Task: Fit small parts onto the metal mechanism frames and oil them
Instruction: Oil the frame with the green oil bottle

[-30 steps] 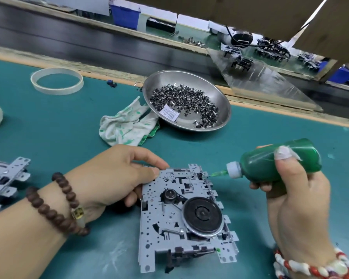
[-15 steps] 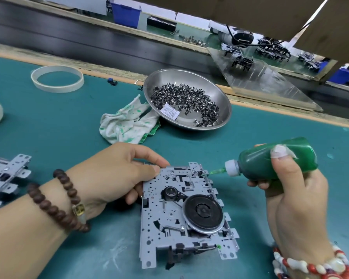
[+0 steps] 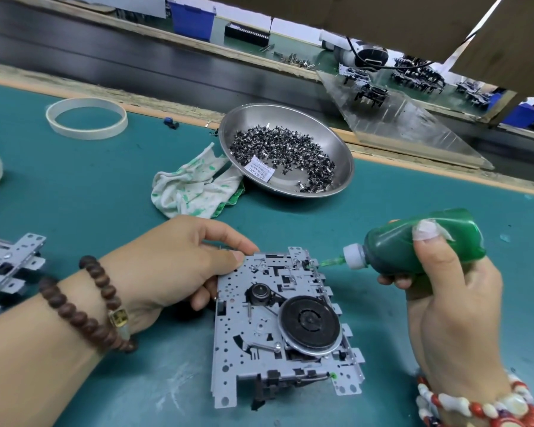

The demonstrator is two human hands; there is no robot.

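A grey metal mechanism frame [image 3: 244, 349] with a black flywheel lies flat on the teal mat in front of me. My left hand [image 3: 179, 266] grips its upper left corner, thumb on top of the plate. My right hand [image 3: 444, 291] holds a green oil bottle [image 3: 413, 245] on its side, with the white cap and green nozzle pointing left. The nozzle tip touches the frame's upper right edge, where a green drop shows. A steel bowl [image 3: 336, 140] with several small dark parts and a white label sits behind the frame.
A stained white and green rag [image 3: 195, 186] lies left of the bowl. A white ring [image 3: 87, 118] rests at the far left of the mat. More metal frames [image 3: 7, 266] are stacked at the left edge. A conveyor runs along the back.
The bottle has moved left, bringing its nozzle tip onto the frame's upper right edge. My left hand has kept its hold on the frame's corner.
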